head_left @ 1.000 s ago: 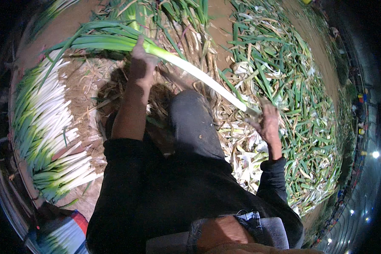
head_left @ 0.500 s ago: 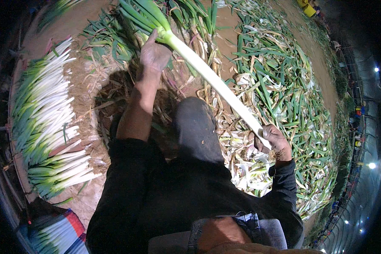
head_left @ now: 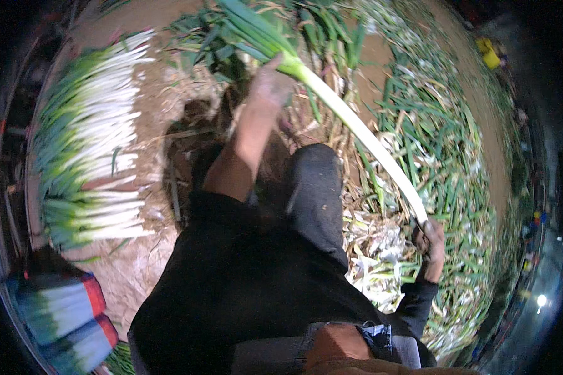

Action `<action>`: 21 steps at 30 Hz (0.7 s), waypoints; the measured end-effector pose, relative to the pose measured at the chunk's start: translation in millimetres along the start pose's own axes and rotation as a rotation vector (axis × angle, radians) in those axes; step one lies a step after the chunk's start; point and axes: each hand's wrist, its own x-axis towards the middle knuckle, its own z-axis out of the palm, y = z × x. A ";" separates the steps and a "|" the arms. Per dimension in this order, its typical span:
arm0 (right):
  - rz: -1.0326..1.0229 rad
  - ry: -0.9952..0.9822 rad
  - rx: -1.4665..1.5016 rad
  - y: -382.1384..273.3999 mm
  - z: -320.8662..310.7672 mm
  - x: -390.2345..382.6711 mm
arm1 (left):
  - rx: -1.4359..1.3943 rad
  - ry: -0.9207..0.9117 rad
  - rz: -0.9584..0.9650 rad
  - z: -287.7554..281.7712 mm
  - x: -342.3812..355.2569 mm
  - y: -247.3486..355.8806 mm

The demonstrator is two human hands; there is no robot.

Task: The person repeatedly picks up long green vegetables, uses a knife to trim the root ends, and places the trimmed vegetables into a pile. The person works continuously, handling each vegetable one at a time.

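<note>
A long green onion (head_left: 370,142) with a thick white shank slants across the view in front of me, held between both hands. My left hand (head_left: 271,85) is closed around its neck, where the green leaves begin. At the lower right, my right hand (head_left: 430,240) grips the root end, and its fingers hide the roots. The shank bows slightly between the two hands. Beyond my left hand lie uncleaned onions (head_left: 330,72) with dry leaves and stalks. My bent knee (head_left: 317,181) is below the shank.
To the left, a neat row of cleaned green onions (head_left: 109,112) lies on the soil. Wrapped onion bundles (head_left: 65,306) with red edging sit at the lower left. A wide heap of stripped leaves (head_left: 447,165) spreads to the right. A yellow object (head_left: 488,54) stands far right.
The view has shifted, and the wrapped bundles show more fully. My right hand has moved lower and nearer me with the root end. Both hands still hold the onion, which bows slightly more.
</note>
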 end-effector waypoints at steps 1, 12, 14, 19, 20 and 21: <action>-0.003 0.137 0.043 6.5 -12.3 -11.5 | 0.001 0.034 0.009 4.2 -11.3 -0.5; -0.322 0.580 -0.310 51.5 -84.6 -53.6 | -0.208 -0.015 0.355 -26.6 -118.3 60.4; -0.295 0.502 -0.309 24.4 -65.2 -35.1 | -0.157 -0.034 0.526 -56.0 -134.9 94.1; -0.435 0.130 -0.338 15.0 -61.2 59.5 | 0.074 0.121 0.719 -79.5 -200.8 192.2; -0.423 0.097 -0.302 8.9 -42.3 75.2 | 0.233 0.174 0.824 -72.2 -223.0 216.8; -0.374 0.091 -0.240 -1.8 -5.6 80.1 | 0.372 0.229 0.912 -65.0 -238.7 239.7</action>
